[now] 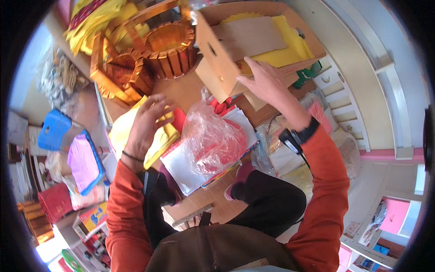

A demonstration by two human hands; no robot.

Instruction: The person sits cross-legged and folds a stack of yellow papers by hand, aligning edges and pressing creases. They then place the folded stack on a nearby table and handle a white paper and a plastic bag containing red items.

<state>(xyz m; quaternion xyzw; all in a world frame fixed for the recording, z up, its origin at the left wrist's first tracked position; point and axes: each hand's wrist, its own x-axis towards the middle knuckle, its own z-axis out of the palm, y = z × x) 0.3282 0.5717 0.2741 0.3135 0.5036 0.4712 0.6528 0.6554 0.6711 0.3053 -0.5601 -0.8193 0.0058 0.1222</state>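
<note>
My left hand (146, 124) hovers over or rests against folded yellow sheets (161, 144); contact is hard to judge. Its fingers are spread and slightly bent, with nothing visible in them. Farther right, my right hand (265, 81) reaches to the near side of an open cardboard box (217, 57), thumb and forefinger apart beside its flap. Whether they touch the cardboard cannot be told. Inside the box lie yellow sheets (295, 44) and a flat brown cardboard piece (251, 35). Between my hands, a clear plastic bag (214, 139) with pink-red contents sits on white sheets (180, 170).
Two orange foil-covered baskets with handles, one nearer (127, 76) and one farther (170, 44), stand left of the box. Yellow material (91, 27) is piled behind them. A white slatted panel (340, 91) stands at right. Blue plastic (54, 129) and a purple item (83, 163) are at left.
</note>
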